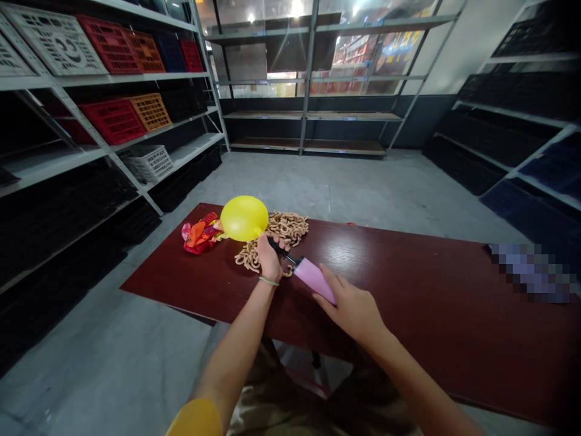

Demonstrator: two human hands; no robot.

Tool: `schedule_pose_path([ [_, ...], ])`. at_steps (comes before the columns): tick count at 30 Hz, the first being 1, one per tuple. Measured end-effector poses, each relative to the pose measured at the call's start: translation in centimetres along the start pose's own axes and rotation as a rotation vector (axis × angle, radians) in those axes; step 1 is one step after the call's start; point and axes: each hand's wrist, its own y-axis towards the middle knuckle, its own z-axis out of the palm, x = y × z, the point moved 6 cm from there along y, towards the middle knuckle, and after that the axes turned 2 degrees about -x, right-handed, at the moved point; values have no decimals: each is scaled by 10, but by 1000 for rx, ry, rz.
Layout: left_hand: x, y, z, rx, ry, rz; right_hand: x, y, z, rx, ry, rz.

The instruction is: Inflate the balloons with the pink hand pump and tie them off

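Observation:
A yellow balloon (pixel 244 218), partly inflated, sits above my left hand (pixel 270 257). Its neck runs down to the black end of a hand pump, and my left fingers are closed around both. The pump's pink barrel (pixel 315 280) slants down to the right, where my right hand (pixel 354 306) grips it. A short stretch of dark rod shows between the black end and the barrel. Just behind my left hand lies a pile of tan curved pieces (pixel 288 227). Red, orange and yellow uninflated balloons (pixel 200 234) are heaped to the left.
The dark red table (pixel 408 272) spans the view under my hands. A pixelated item (pixel 533 272) lies at its right end. Shelves with plastic crates (pixel 111 121) stand on the left, racks (pixel 308 115) at the back, and dark bins (pixel 512 127) on the right.

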Motion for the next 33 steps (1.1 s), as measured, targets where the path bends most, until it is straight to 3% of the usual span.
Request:
schedule_pose_path([
  [5,6,-3,2,27,10,-36,13,9,8,28,46,17],
  [14,-9,11,-5,-74,7,11,-34,-52,3,-64,9,-6],
  [19,-11,10,-6,-70,0,18,-14,-33,-1,-27,-1,38],
  [26,5,0,-1,44,-18,-51,22,10,5,33,61,72],
  [29,7,0,-2,16,0,-75,16,5,8,38,90,52],
  [33,3,5,-5,-33,12,-46,-13,-23,9,19,92,-24],
])
